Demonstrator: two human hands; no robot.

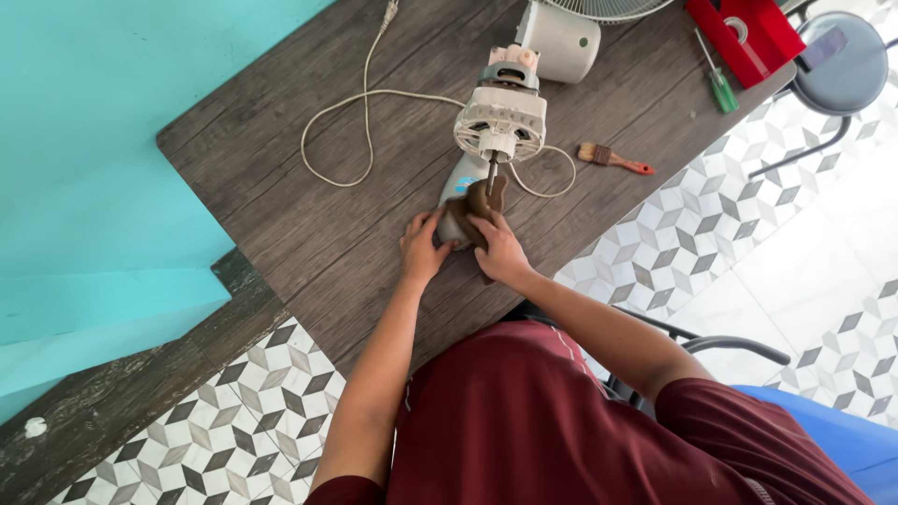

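Room: turquoise wall left, patterned tile floor near and right | desk (281, 206): dark wood-grain, carries all | fan motor (500, 122): lies mid-desk, shaft toward person, likely for access | left hand (423, 248): grip spread flat on fan neck, steadying | right hand (500, 252): grip pinching brown rag (485, 199) at shaft; cord, brush, screwdriver lie far, apart

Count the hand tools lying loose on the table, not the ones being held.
2: a green-handled screwdriver by the red box, and a paintbrush right of the fan motor. Others may be hidden.
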